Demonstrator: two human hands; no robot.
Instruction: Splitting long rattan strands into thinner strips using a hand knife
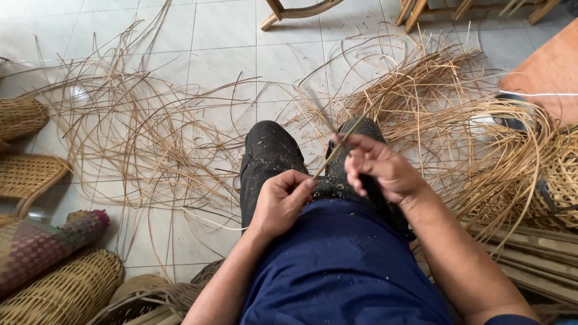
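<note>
I sit on a tiled floor with my knees in dark trousers in front of me. My left hand (280, 200) is closed on the near end of a thin rattan strip (343, 143) that runs up and to the right. My right hand (379, 168) pinches the same strip a little farther along, fingers curled around it. A blurred dark blade-like shape crosses the strip just above my right hand; whether it is a knife I cannot tell. Both hands hover over my lap.
Loose rattan strands (150, 138) sprawl over the white tiles on the left and heap up at the right (481, 132). Woven baskets (27, 174) and a patterned cushion (42, 244) lie at the left edge. Wooden furniture legs (289, 12) stand at the top.
</note>
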